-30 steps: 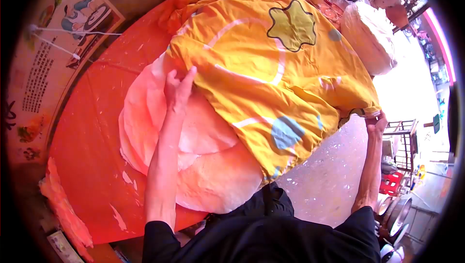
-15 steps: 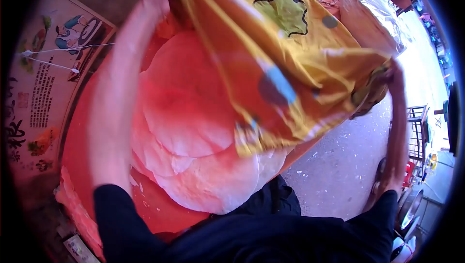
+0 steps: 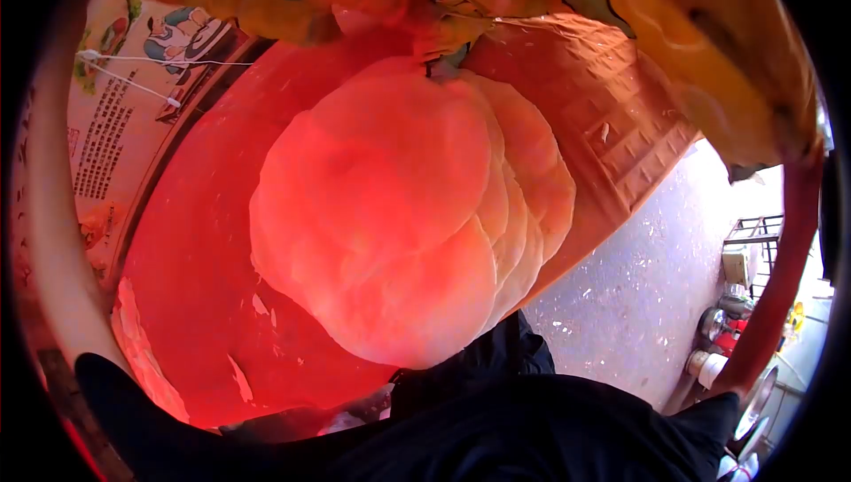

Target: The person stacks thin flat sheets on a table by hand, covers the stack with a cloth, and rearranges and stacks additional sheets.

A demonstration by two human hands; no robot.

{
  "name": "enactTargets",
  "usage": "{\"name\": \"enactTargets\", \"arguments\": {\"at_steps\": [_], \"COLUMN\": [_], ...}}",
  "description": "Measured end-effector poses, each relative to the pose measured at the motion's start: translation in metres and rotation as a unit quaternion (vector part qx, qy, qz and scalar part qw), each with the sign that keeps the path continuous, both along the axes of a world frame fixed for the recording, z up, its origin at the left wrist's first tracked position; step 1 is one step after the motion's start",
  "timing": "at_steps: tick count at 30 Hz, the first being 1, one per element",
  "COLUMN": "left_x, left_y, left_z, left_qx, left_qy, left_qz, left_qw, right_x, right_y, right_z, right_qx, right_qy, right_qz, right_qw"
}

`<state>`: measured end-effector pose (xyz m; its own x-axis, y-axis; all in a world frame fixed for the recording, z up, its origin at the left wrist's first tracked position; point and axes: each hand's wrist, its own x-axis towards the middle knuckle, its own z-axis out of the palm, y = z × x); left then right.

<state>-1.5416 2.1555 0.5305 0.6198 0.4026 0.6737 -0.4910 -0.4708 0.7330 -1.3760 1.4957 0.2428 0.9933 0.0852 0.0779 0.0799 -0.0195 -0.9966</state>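
Observation:
The yellow patterned cloth is raised across the top of the view and hangs down at the right. My right hand, dark and partly hidden, grips its edge at the far right. At the left edge my left forearm reaches upward, but the hand itself lies outside the picture. Below the cloth, a pile of thin round flat sheets rests uncovered on the red table covering, overlapping and fanned toward the right. Neither hand touches the sheets.
A printed poster with a white cord stands at the left. An orange quilted surface lies behind the pile. Pale floor shows at the right, with a metal rack and pans beyond. Thin scraps lie near the front-left table edge.
The cloth has been lifted off the pile and spread high overhead. Both arms have moved apart and upward, and my left hand has left the view. More of the sheets and the quilted surface show.

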Motion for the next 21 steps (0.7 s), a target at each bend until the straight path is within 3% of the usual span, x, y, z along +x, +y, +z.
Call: {"name": "enactTargets", "arguments": {"at_steps": [4,5,6,7,8,9,10,12,13,15,16,18,20,21], "left_x": [-0.119,-0.152,-0.201,-0.222,-0.27,-0.307,-0.34,-0.412,-0.433,-0.443,-0.445,-0.437,-0.449,-0.454], "left_y": [0.215,0.185,0.237,0.201,0.258,0.269,0.257,0.282,0.268,0.211,0.189,0.135,0.118,0.112], "left_z": [-0.057,-0.087,-0.13,-0.165,-0.223,-0.279,-0.33,-0.449,-0.482,-0.505,-0.51,-0.491,-0.513,-0.522], "left_qx": [-0.19,-0.264,-0.26,-0.363,-0.401,-0.432,-0.384,-0.459,-0.464,-0.479,-0.491,-0.476,-0.35,-0.343], "left_qy": [-0.012,0.027,0.085,0.085,0.123,0.146,0.184,0.207,0.215,0.239,0.219,0.292,0.392,0.379], "left_qz": [0.143,0.2,0.185,0.258,0.215,0.233,0.161,0.181,0.225,0.284,0.258,0.237,0.284,0.239], "left_qw": [0.971,0.943,0.944,0.891,0.882,0.859,0.89,0.845,0.829,0.796,0.803,0.795,0.802,0.826], "right_x": [-0.138,-0.17,-0.198,-0.224,-0.247,-0.264,-0.279,-0.303,-0.314,-0.321,-0.323,-0.324,-0.318,-0.32], "right_y": [0.04,0.054,0.068,0.084,0.099,0.108,0.112,0.103,0.102,0.093,0.086,0.092,0.097,0.1], "right_z": [-0.027,-0.038,-0.052,-0.066,-0.08,-0.096,-0.116,-0.174,-0.186,-0.211,-0.22,-0.211,-0.207,-0.202], "right_qx": [0.042,0.052,0.063,0.072,0.08,0.06,0.038,-0.063,-0.076,-0.117,-0.132,-0.145,-0.157,-0.155], "right_qy": [0.195,0.25,0.305,0.351,0.396,0.436,0.477,0.497,0.515,0.567,0.596,0.565,0.562,0.563], "right_qz": [0.139,0.174,0.208,0.236,0.251,0.269,0.284,0.287,0.265,0.249,0.24,0.224,0.221,0.208], "right_qw": [0.97,0.951,0.927,0.903,0.879,0.857,0.831,0.816,0.811,0.776,0.755,0.781,0.781,0.785]}}
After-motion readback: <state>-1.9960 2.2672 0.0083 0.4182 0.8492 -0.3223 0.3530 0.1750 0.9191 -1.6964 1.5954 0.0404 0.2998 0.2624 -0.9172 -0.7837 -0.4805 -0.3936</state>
